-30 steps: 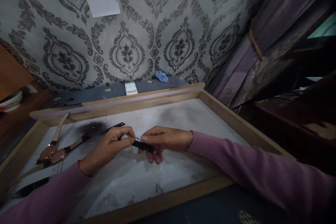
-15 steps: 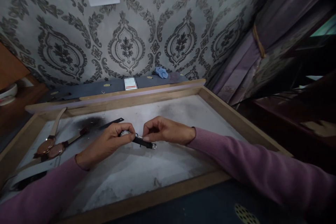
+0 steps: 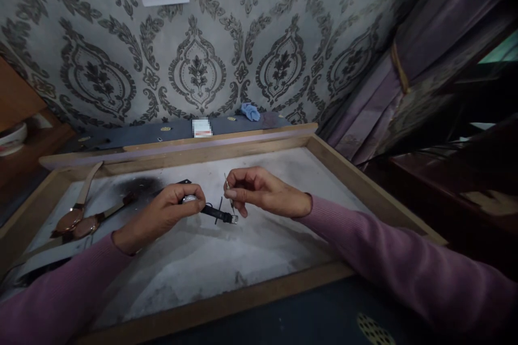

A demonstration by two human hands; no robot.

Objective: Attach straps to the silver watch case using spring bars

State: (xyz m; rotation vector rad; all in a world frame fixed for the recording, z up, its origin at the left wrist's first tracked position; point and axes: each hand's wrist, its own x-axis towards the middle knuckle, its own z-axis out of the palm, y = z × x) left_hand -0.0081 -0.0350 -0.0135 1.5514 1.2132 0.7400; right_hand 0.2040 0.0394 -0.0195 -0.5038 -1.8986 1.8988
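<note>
Watch (image 3: pixel 216 213) held in left hand (image 3: pixel 159 213), thin tool (image 3: pixel 226 179) pinched in right hand (image 3: pixel 263 191).
Brown watches (image 3: pixel 69 219) laid near left edge of tray (image 3: pixel 243 300).

wallpaper (image 3: pixel 197 73): grey, dark damask | sleeves (image 3: pixel 356 229): mauve | watch strap (image 3: pixel 216 213): black | crumpled cloth (image 3: pixel 250 112): light blue

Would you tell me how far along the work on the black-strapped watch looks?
Done: the watch is up in the left hand. In hand: the right hand holds a thin metal piece near the black strap. Possibly left: the buckle end hangs free, and two brown watches lie unheld in the wooden tray.
</note>
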